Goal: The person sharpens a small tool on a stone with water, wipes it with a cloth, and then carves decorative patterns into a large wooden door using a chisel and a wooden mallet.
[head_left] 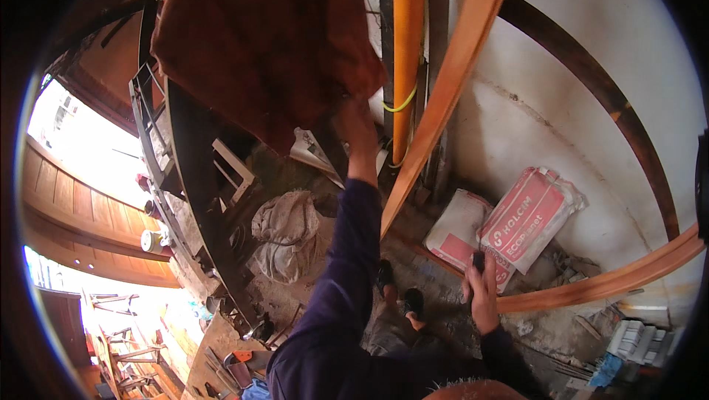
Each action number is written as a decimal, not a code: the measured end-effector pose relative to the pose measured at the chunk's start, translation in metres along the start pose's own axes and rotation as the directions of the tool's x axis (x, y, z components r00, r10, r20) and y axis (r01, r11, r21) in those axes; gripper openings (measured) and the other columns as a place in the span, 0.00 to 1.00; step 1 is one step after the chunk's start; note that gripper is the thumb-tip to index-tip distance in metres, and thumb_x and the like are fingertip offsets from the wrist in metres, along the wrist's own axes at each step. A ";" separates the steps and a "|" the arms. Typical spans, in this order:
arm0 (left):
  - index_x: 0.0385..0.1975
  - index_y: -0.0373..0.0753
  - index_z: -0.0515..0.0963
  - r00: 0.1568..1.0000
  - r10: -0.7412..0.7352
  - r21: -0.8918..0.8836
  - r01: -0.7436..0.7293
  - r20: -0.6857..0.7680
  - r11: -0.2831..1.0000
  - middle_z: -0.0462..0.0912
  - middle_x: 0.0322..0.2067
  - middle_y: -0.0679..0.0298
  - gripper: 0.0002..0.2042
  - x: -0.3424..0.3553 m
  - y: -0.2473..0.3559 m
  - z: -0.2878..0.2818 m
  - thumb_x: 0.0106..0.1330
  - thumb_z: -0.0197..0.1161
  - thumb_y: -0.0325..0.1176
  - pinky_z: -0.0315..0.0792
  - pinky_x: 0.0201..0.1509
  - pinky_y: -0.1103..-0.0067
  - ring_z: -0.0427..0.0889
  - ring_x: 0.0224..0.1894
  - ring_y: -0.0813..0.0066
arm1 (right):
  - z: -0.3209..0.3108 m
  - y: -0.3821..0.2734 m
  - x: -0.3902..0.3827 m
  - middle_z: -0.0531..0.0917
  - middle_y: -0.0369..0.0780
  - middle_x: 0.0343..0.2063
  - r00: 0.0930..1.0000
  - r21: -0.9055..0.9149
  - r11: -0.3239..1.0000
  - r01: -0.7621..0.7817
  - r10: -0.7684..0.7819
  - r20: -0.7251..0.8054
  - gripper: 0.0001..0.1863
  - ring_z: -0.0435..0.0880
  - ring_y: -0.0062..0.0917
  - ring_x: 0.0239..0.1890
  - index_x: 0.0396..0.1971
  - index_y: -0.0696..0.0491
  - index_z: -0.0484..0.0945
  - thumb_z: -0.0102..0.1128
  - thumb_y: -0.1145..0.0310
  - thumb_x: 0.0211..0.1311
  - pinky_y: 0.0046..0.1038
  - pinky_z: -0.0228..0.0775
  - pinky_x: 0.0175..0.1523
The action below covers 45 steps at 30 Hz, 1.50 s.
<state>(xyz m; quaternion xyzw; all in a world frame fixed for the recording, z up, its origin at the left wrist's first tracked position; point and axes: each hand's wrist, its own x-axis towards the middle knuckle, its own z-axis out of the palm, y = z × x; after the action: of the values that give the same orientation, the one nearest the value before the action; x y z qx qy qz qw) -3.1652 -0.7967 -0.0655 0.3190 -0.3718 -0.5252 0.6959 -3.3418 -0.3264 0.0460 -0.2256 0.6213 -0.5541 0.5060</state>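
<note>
While the left hand (357,125) is reaching up, its fingers are closing on the lower edge of a rust-brown cloth (266,38) that is hanging overhead, left of the orange pipe (408,45).

Head view, places given from that pipe:
- Right hand (484,289), low and right of the pipe, is gripping a small dark object (478,260); what it is cannot be told.
- Two sacks are leaning on the white wall (561,97) right of the pipe's foot: a pink-red one (528,219) with white print, overlapping a paler one (458,230) with a red band. Both are looking full; contents hidden.
- Grey cloth bags (284,234) are slumping on the floor, lower left of the pipe, contents unseen.
- A small white can (151,241) is sitting far left on a dark metal frame (185,178).
- A long wooden strip (454,75) is crossing just right of the pipe; another (605,278) is running by the right hand.
- Floor room is narrow, between frame and sacks; the person's feet (399,293) are standing there.
</note>
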 end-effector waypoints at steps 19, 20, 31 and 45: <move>0.43 0.34 0.83 0.996 0.067 -0.194 -0.076 -0.054 0.978 0.86 0.34 0.67 0.06 -0.087 0.199 0.046 0.73 0.60 0.24 0.75 0.36 0.83 0.84 0.32 0.79 | 0.238 -0.110 0.156 0.83 0.49 0.46 0.439 -0.537 0.112 0.836 -0.725 0.531 0.33 0.85 0.49 0.48 0.75 0.49 0.70 0.57 0.75 0.68 0.44 0.81 0.49; 0.38 0.32 0.83 0.982 0.160 -0.040 -0.165 -0.105 0.986 0.85 0.34 0.68 0.06 -0.087 0.200 0.047 0.73 0.59 0.23 0.72 0.34 0.84 0.81 0.31 0.83 | 0.241 -0.108 0.151 0.83 0.48 0.45 0.441 -0.542 0.121 0.832 -0.737 0.512 0.33 0.85 0.48 0.47 0.75 0.50 0.70 0.56 0.75 0.68 0.44 0.81 0.49; 0.39 0.32 0.83 0.855 0.421 0.357 -0.308 -0.303 0.882 0.85 0.36 0.63 0.08 -0.044 0.214 0.098 0.73 0.55 0.25 0.73 0.43 0.78 0.79 0.38 0.78 | 0.204 -0.141 0.158 0.86 0.45 0.36 0.319 -0.354 0.157 0.922 -0.824 0.468 0.21 0.89 0.40 0.37 0.65 0.57 0.77 0.61 0.68 0.77 0.35 0.81 0.40; 0.60 0.33 0.76 0.662 0.738 0.841 -0.467 0.129 0.272 0.81 0.54 0.43 0.18 -0.070 0.177 0.077 0.72 0.55 0.29 0.73 0.62 0.63 0.80 0.57 0.43 | 0.284 -0.133 0.264 0.85 0.38 0.47 0.712 0.222 0.971 0.087 -0.217 0.667 0.22 0.86 0.30 0.45 0.62 0.55 0.77 0.56 0.55 0.80 0.35 0.79 0.52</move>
<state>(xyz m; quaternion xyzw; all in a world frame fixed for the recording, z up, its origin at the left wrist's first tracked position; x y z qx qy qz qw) -3.1559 -0.6893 0.1091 0.5074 -0.5570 0.0751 0.6532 -3.2309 -0.7167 0.1037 -0.4199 0.3180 -0.5230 0.6701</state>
